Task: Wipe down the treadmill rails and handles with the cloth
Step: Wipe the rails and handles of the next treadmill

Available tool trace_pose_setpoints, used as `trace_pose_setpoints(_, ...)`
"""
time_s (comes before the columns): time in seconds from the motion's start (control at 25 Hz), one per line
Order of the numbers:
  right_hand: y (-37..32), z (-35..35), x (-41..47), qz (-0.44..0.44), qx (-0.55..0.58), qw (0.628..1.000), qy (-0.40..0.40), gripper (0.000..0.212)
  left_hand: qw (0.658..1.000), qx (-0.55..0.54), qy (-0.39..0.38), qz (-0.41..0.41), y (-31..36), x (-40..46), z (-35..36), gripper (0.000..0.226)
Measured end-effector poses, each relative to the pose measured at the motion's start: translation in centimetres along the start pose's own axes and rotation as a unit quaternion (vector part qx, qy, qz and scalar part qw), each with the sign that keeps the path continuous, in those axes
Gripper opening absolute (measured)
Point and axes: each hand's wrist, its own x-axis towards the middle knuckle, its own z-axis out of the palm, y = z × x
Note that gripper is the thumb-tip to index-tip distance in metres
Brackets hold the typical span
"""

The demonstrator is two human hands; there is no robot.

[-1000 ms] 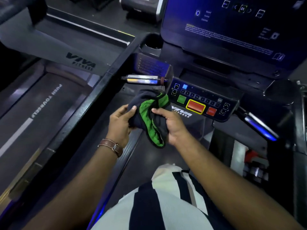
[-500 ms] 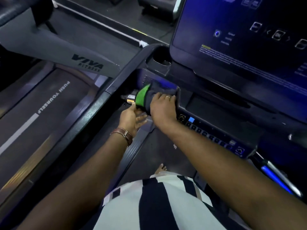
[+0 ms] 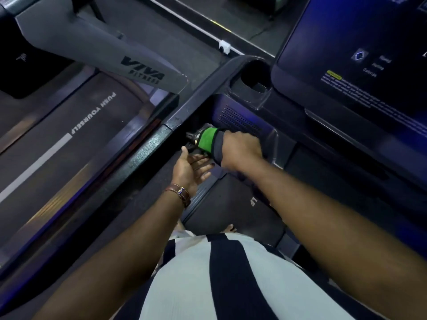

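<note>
The dark cloth (image 3: 213,143) with its green edge is wrapped round the short metal handle (image 3: 192,136) under the console's left side. My right hand (image 3: 240,150) grips the cloth around that handle. Only the handle's tip pokes out to the left of the cloth. My left hand (image 3: 190,166) hovers just below, palm up, fingers relaxed, holding nothing. The long black left side rail (image 3: 147,148) runs diagonally from the console down to the lower left.
The console screen (image 3: 360,56) fills the upper right, with a cup holder (image 3: 255,76) beside it. The treadmill belt (image 3: 228,204) lies below my arms. A neighbouring treadmill with a grey upright (image 3: 97,49) stands at the left.
Both hands held the cloth in front of the console buttons. My right hand then carried it up onto the left handle and wrapped it there. My left hand let go and stays beneath.
</note>
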Motion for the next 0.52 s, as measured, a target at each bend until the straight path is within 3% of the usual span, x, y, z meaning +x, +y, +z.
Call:
trace_pose_setpoints(0.08, -0.3, -1.8, 2.2, 0.014, 0.077, 0.992, -0.097, 0.056, 1.000, 0.004, -0.010, -0.007, 0.4, 0.4, -0.3, 0.068)
trace_pose_setpoints(0.12, -1.5, -1.5, 2.7, 0.027, 0.070, 0.994, -0.079, 0.055, 1.000, 0.003, -0.009, -0.006, 0.6, 0.5, -0.4, 0.066)
trace_pose_setpoints(0.2, -6.1, 0.8, 3.2, 0.023, 0.017, 0.997, 0.079, 0.043, 0.999, -0.024, 0.025, -0.002, 0.6, 0.9, -0.5, 0.057)
trace_pose_setpoints(0.28, -8.7, 2.4, 2.7, 0.030, -0.052, 0.985, 0.164, 0.036, 0.997, -0.056, 0.051, -0.010, 0.8, 1.0, -0.6, 0.049)
trace_pose_setpoints(0.44, -6.1, 2.4, 2.1, -0.017, -0.170, 0.970, 0.173, 0.049, 0.998, -0.057, 0.038, -0.002, 0.8, 2.0, -1.3, 0.032)
trace_pose_setpoints(0.52, -7.6, 1.1, 2.8, -0.039, -0.169, 0.977, 0.122, 0.045, 0.997, -0.063, 0.035, 0.007, 0.9, 2.2, -1.2, 0.028)
